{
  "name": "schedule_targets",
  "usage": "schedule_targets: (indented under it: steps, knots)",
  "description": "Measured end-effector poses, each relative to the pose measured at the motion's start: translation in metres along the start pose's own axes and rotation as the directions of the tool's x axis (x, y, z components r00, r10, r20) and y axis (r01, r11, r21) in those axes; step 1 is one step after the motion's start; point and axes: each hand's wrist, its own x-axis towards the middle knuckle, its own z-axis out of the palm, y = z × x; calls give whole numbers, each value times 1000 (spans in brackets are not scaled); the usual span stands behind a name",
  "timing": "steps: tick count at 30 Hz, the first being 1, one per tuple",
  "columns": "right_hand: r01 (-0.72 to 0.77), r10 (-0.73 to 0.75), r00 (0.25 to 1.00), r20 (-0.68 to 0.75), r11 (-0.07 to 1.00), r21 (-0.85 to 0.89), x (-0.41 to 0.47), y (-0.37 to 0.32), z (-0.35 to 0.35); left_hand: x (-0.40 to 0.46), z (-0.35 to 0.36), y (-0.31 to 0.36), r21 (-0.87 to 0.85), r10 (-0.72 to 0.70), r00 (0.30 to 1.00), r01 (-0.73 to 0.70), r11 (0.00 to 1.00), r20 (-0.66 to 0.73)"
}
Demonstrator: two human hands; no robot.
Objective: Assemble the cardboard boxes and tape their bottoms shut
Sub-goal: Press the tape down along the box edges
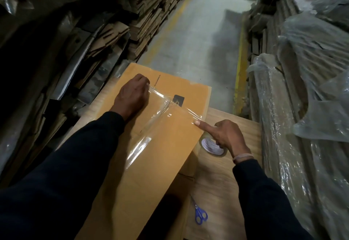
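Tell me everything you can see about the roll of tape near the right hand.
The roll of tape lies flat on the pale wood-grain table, just off the cardboard box's right edge. It is a brownish ring with a white round label in its middle; the print is too small to read. The right hand hovers over it and hides its far part, forefinger pressing clear tape onto the box.

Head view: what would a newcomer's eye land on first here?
First, the orange-brown box at centre, with glossy clear tape crossing it. The left hand holds the tape's far end down, while the right hand presses its index finger at the box's right edge, over a tape roll. Blue-handled scissors lie on the wood surface lower right; flat cardboard stacks line the aisle's left side.
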Motion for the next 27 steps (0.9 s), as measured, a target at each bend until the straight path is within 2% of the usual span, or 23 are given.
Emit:
schedule_targets:
  steps: [6, 12, 14, 16, 17, 19, 22, 24, 27]
  knots:
    - [-40, 40, 999, 8, 999, 17, 0, -1, 0, 17, -3, -5, 24, 10, 997, -12, 1000, 76]
    - [-36, 36, 999, 15, 999, 14, 0, 0, 1, 24, -1, -4, 120, 34, 987, -53, 991, 160]
    - [-45, 44, 999, 16, 999, 18, 0, 0, -1, 27, -4, -6, 175, 120, 982, -146, 974, 148]
    - [-42, 42, 999, 18, 999, 16, 1, -1, -1, 30, -4, -7, 232, 274, 953, -298, 926, 127]
    - [-40, 39, 999, 16, 999, 16, 1, -1, -1, 30, -5, -4, 213, 326, 936, -347, 913, 128]
    - [-36, 36, 999, 8, 999, 19, 2, 0, 0, 23, -7, 3, 60, 386, 909, -399, 915, 157]
    - [-37, 36, 999, 6, 999, 16, 2, 2, 2, 21, -11, 1, -124, 343, 925, -326, 937, 164]
    - [-50, 50, 999, -4, 998, 27, 3, 2, 2, 23, -11, -1, -124, 333, 922, -314, 941, 199]
    - [-53, 53, 999, -6, 998, 33, 1, 1, 2, 30, -16, 8, -72, 301, 887, -295, 953, 349]
